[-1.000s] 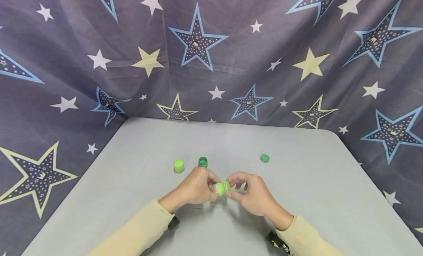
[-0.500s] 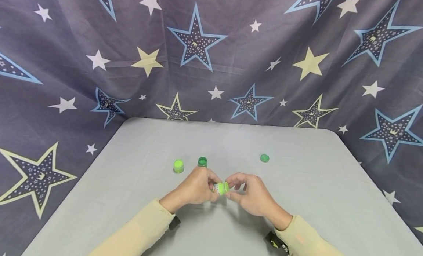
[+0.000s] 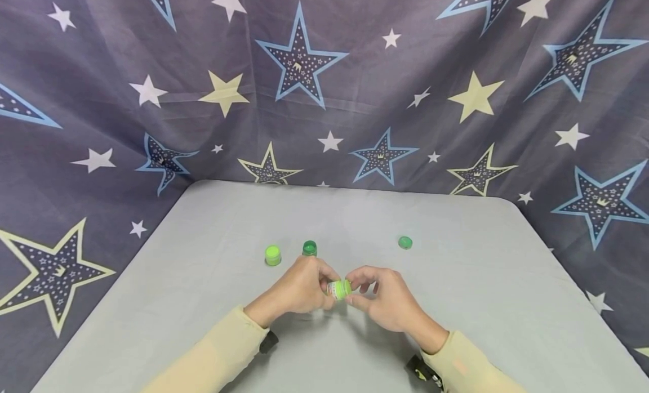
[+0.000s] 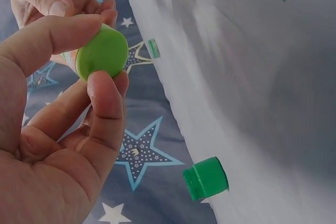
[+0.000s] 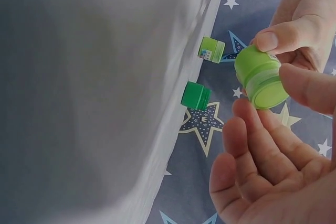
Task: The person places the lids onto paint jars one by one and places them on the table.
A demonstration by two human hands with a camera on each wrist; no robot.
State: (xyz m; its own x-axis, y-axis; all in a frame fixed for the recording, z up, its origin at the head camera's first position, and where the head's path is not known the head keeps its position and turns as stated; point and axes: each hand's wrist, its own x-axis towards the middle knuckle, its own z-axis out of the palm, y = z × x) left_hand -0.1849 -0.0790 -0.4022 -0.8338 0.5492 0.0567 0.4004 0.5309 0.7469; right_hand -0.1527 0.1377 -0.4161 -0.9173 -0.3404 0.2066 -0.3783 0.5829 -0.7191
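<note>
A small light green paint jar [image 3: 338,290] is held tilted on its side above the table, between both hands. My left hand [image 3: 306,286] pinches its base between thumb and fingers; the flat light green bottom [image 4: 105,53] faces the left wrist view. At the other end, my right hand [image 3: 385,297] holds the jar's lid [image 5: 270,95] with thumb and fingertips, the remaining fingers loosely bent. Just beyond the left hand stands a dark green jar [image 3: 310,248], its bare threaded neck visible in the left wrist view.
Left of the dark green jar stands another light green jar [image 3: 272,255], with its lid on. A loose green lid [image 3: 405,242] lies farther right on the grey tabletop [image 3: 456,280]. Behind the table hangs a dark curtain [image 3: 355,89] printed with stars.
The held jar has shifted very slightly left in the hands. Both hands stay almost in place, and the things on the table have not been moved.
</note>
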